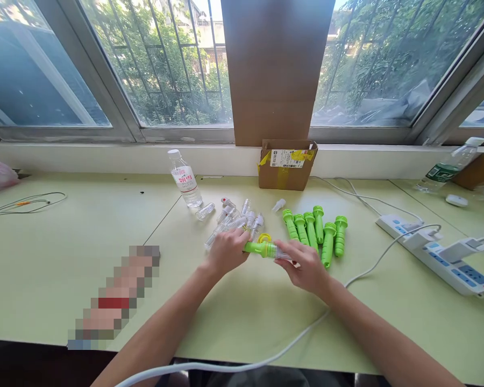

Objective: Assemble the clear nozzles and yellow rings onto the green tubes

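Observation:
My left hand (229,250) is closed round one end of a bright green plastic handle (258,248), held level just above the table. At its other end, my right hand (304,263) grips a clear ribbed plastic tube (281,254), which meets the handle's threaded part. Whether the two are screwed together I cannot tell. A yellow ring (264,237) lies just behind the handle. Beyond my left hand is a loose heap of clear plastic tubes (226,221), some with white tips. Several more green handles (328,244) lie behind my right hand.
A water bottle (185,180) stands behind the tubes, and a cardboard box (284,180) is against the sill. At right are a power strip (435,252) and another bottle (447,166). A white cable (298,338) crosses the table near my right forearm. A pixelated patch covers something at left.

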